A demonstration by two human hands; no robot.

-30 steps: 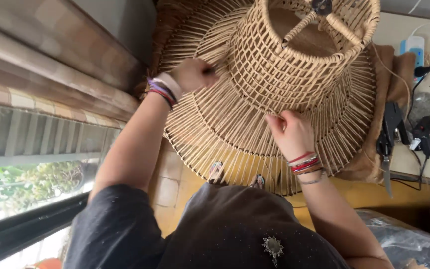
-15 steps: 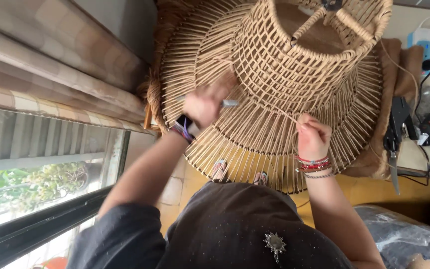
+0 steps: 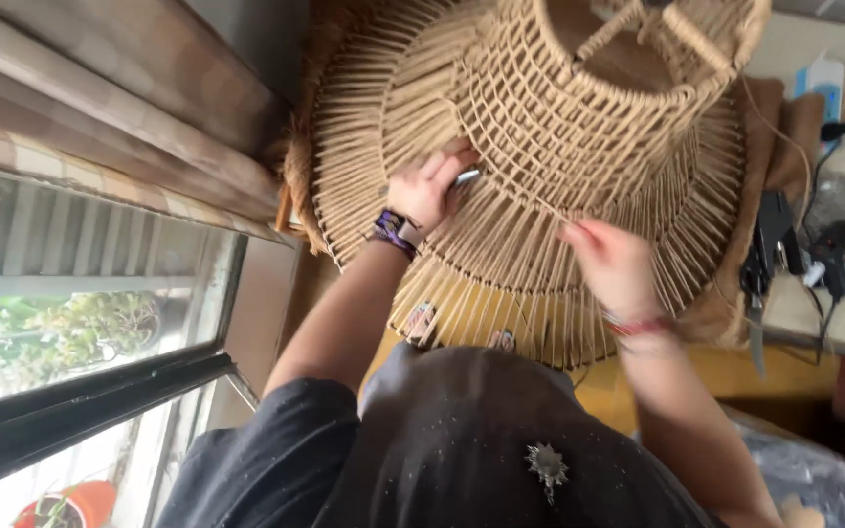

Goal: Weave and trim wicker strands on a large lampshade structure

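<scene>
daylit window (image 3: 70, 323) with dark frame at left, striped curtain (image 3: 100, 108) above, yellow floor (image 3: 716, 381).

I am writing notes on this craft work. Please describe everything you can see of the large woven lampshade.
The woven lampshade looks like tan rattan or cord on a frame: a narrower latticed drum rising from a wide skirt of straight radial strands. It lies in front of the person, beside a window. The left hand rests on the skirt with a thin silvery tool at its fingertips; the right hand, blurred, touches the lower skirt.

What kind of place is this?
Probably a small home craft workshop: a large tan woven rattan lampshade sits on a cluttered worktable, black hand tools lie to one side, and a window looks onto greenery.
</scene>
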